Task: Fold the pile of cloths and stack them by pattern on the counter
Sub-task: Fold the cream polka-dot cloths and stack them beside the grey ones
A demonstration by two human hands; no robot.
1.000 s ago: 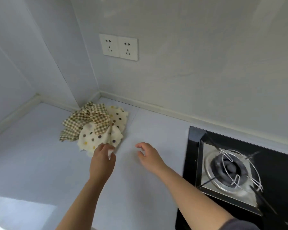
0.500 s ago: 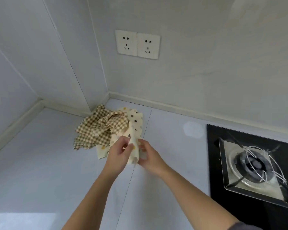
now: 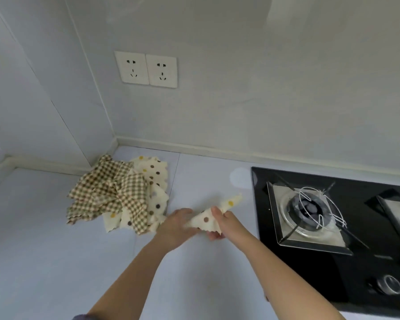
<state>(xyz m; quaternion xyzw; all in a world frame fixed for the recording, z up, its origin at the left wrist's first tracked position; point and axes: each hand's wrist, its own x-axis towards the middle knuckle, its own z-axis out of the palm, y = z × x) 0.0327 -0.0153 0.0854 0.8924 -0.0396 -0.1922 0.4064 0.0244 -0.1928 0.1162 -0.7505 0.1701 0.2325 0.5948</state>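
Holding one dotted cloth in both hands just above the counter.
Fingers of the left hand curl onto the cloth's near edge; the right hand pinches it, thumb on top, fingers beneath. One free corner points toward the stove. The pile, checked cloths over dotted ones, lies by the wall corner, left of the hands.

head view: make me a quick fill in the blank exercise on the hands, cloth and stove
1. The left hand and right hand hold one cloth patterned with ____.
2. The wall holds ____ sockets.
3. The stove lies to the ____ of both hands.
Missing words: dots; two; right
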